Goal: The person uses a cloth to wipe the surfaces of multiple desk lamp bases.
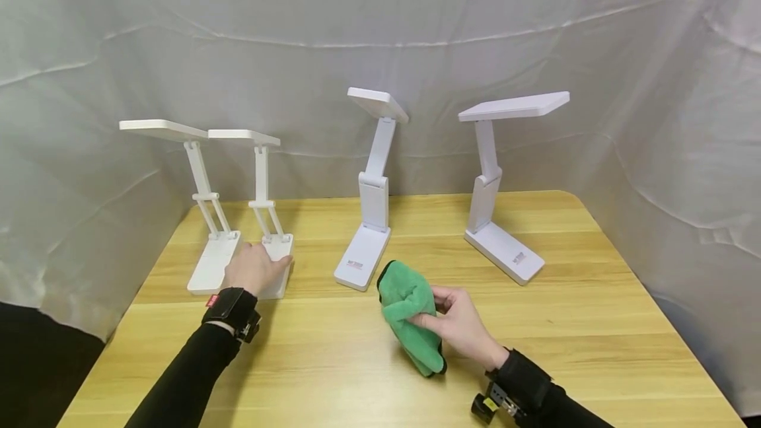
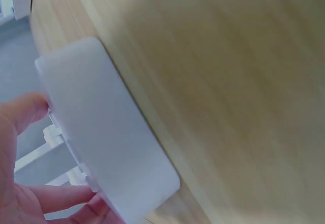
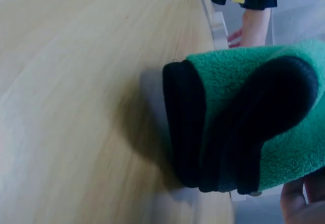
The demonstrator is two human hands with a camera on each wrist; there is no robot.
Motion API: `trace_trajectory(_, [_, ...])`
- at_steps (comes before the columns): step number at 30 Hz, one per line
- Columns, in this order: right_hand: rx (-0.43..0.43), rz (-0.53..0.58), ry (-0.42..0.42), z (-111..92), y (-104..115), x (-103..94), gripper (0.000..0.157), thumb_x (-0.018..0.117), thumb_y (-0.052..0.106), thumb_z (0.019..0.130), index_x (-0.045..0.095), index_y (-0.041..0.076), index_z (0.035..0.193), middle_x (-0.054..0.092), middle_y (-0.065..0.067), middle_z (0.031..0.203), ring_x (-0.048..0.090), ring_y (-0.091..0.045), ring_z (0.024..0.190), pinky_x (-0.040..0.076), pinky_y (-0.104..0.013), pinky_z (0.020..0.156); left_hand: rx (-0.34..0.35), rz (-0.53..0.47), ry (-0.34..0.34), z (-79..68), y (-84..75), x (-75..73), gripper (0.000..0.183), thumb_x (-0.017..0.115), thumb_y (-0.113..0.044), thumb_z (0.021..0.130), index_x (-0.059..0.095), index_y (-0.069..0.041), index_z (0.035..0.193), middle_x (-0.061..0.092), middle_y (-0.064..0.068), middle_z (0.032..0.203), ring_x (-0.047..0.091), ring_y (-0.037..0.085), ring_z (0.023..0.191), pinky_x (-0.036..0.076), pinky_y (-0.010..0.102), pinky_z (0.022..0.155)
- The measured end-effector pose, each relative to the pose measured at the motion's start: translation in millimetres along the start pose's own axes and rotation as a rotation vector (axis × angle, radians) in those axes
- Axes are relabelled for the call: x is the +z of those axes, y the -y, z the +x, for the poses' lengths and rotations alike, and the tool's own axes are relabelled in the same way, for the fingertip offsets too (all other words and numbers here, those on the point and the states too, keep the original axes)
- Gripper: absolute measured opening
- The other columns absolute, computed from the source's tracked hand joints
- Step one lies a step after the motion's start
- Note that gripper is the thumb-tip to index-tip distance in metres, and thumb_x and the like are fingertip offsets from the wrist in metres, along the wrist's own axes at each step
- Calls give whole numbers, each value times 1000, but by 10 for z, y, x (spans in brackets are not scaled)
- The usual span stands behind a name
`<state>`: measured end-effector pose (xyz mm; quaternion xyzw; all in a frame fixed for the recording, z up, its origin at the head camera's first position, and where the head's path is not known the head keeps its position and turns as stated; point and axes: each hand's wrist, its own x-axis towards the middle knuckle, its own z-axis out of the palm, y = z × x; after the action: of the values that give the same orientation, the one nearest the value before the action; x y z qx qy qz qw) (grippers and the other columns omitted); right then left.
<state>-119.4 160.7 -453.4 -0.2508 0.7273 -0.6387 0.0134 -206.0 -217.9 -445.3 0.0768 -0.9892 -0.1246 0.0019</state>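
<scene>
My left hand (image 1: 254, 269) grips the base of a white folding desk lamp (image 1: 277, 249), the second from the left. Seen from the left wrist, the thumb (image 2: 31, 109) and the other fingers lie on opposite sides of the lamp's base (image 2: 109, 127). The lamp stands on the table with its head unfolded. In front of the middle lamp, my right hand (image 1: 464, 325) pinches a folded green cloth (image 1: 410, 302) with black edging. The cloth (image 3: 228, 71) fills much of the right wrist view and hides most of that hand.
Another white lamp (image 1: 209, 271) stands close to the left of the gripped one. A third lamp (image 1: 364, 256) is near the table's middle, and a fourth (image 1: 507, 255) stands to the right. Grey fabric (image 1: 309, 78) hangs behind the wooden table (image 1: 333, 362).
</scene>
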Motion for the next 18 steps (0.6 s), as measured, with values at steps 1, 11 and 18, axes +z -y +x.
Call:
trace_trajectory(1, [10, 3, -16, 8, 0, 1, 32, 74, 5, 78, 67, 0, 109, 71, -12, 99, 68, -19, 87, 56, -32, 73, -7, -1, -1, 26, 1, 9, 70, 56, -59, 83, 60, 9, 96, 52, 27, 97, 54, 36, 74, 48, 46, 52])
trace_trajectory(11, [22, 7, -59, 37, 22, 5, 32, 75, 6, 77, 68, -1, 107, 72, -13, 97, 68, -21, 86, 56, -32, 72, -37, -9, 15, 112, -25, -1, 72, 55, -59, 84, 60, 12, 99, 47, 26, 103, 52, 36, 77, 48, 46, 57])
trace_trajectory(18, [74, 94, -79, 42, -4, -10, 32, 73, 4, 79, 64, -7, 108, 70, -19, 99, 68, -23, 86, 57, -33, 74, -17, -6, -30, 71, -41, -3, 78, 57, -59, 83, 55, 16, 108, 44, 29, 106, 52, 42, 85, 49, 50, 63])
